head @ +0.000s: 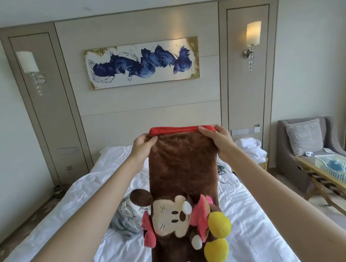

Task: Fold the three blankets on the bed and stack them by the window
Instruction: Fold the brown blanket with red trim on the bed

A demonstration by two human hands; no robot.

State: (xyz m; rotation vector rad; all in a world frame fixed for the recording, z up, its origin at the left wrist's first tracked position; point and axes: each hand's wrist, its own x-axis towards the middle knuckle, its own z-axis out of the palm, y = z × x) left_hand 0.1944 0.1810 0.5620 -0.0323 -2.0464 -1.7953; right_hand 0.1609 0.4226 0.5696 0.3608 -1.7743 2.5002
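Brown plush blanket (182, 166) is up in the air over the middle of the bed (72, 206), folded into a long narrow strip and hanging straight down. Red trim (174, 130) runs along the top edge. Left hand (143, 145) pinches the top left corner, and right hand (218, 140) grips the top right corner with fingers curled over the trim. The pile is short and fuzzy. A stuffed cartoon-mouse head (170, 217) is sewn on the lower part, with one round brown ear showing, a pink bow (148, 234), two yellow padded balls (219, 224) and three white round pads. Blankets in view: two. The second is a grey printed blanket (124, 221), thin and crumpled in a heap on the white creased sheet, just left of the hanging strip. Two wall lamps (27, 62) with cylindrical shades flank one blue abstract painting (142, 62). A grey armchair (309, 139) stands at the right.
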